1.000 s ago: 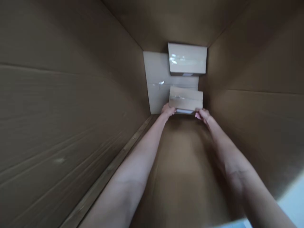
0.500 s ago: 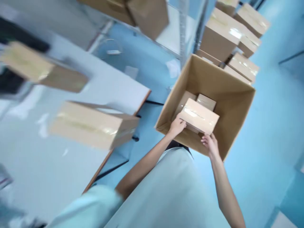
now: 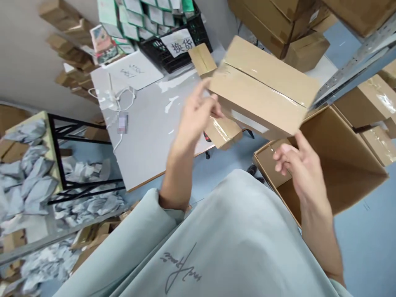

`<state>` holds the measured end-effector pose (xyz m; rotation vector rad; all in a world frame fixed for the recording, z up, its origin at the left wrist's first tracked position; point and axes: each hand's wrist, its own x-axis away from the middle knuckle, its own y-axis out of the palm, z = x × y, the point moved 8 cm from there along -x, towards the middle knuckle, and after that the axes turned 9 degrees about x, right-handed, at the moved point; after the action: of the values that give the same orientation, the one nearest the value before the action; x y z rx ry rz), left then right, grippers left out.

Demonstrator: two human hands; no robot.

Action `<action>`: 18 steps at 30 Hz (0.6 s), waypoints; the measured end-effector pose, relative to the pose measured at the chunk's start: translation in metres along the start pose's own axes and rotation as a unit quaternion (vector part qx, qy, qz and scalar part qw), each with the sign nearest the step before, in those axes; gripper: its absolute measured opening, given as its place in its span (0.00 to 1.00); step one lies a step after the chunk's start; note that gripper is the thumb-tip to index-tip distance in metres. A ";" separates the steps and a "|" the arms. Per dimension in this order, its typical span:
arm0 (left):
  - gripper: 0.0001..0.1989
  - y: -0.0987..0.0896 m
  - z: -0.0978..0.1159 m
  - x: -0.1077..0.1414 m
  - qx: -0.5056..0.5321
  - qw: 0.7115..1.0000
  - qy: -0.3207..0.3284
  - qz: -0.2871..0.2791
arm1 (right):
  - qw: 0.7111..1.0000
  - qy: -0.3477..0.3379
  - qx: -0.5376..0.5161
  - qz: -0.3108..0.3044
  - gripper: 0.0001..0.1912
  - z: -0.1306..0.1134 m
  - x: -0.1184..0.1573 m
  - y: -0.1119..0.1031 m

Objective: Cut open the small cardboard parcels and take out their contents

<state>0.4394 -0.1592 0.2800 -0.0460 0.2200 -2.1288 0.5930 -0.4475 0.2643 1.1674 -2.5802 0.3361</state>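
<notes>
A taped cardboard box (image 3: 262, 82) is held up between my two hands, tilted, with a white label strip on its near side. At its left end my left hand (image 3: 199, 109) grips the edge; some of its fingers are hidden behind the box. My right hand (image 3: 298, 161) holds the lower right corner, with its other fingers curled below. Beneath and to the right stands a large open carton (image 3: 349, 185), partly behind my right hand. Inside it, at the left, another box (image 3: 275, 165) shows.
To the left is a white table (image 3: 145, 136) with a small box (image 3: 202, 60), another taped box (image 3: 222, 130) at its edge, white cables and a black crate (image 3: 173, 49). Stacked cartons (image 3: 374, 99) stand right of a metal post. Shelves of grey parcels (image 3: 34, 173) are far left.
My hands have raised the box up out of the large carton, closer to me. The view has turned left, bringing the crate and parcel shelves into sight.
</notes>
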 end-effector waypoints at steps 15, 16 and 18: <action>0.12 -0.287 -0.066 0.018 -0.205 0.912 -0.222 0.278 | 0.876 0.149 -0.073 -0.452 0.62 0.073 -0.022 0.331; 0.09 -0.287 -0.077 0.014 -0.212 0.912 -0.236 0.262 | 0.869 0.170 -0.069 -0.460 0.63 0.087 -0.022 0.343; 0.10 -0.277 -0.089 0.003 -0.225 0.925 -0.214 0.218 | 0.856 0.205 -0.061 -0.470 0.66 0.112 -0.022 0.365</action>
<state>0.1966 -0.0045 0.2409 -0.6645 0.4117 -1.5422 0.3116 -0.2330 0.1185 1.8705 -1.4096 0.1531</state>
